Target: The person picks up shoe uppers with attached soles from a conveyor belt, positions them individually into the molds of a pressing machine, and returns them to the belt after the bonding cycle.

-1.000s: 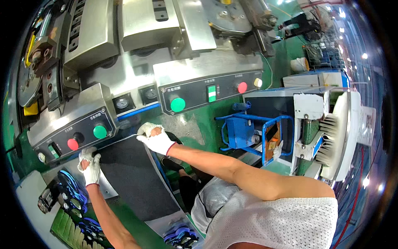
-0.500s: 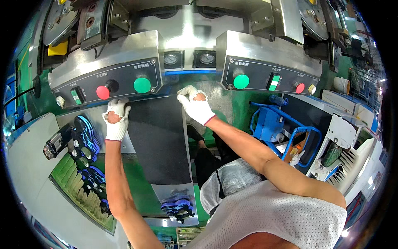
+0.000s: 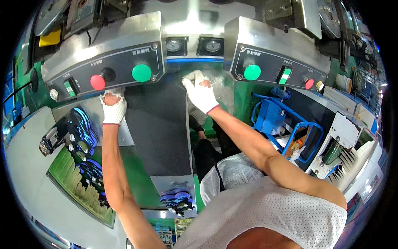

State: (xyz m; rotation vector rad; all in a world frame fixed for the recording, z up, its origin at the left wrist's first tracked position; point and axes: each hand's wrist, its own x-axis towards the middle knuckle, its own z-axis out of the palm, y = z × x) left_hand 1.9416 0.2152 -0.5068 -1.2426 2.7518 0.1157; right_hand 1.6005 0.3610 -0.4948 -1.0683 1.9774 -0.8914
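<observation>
Reaching seemed the step, the left hand (image 3: 113,108) beneath the panel (image 3: 121,74), right hand (image 3: 200,93) curled, grips unclear, the next move likely needing freer fingers.

Right side: blue box (image 3: 267,120); white-bristled brush (image 3: 347,161) farther right. Wire basket (image 3: 366,88) upper right. Yellow block (image 3: 49,38) upper left.

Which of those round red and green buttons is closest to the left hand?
The red button on the left panel, just above the left hand; the green buttons and other red are farther.
</observation>
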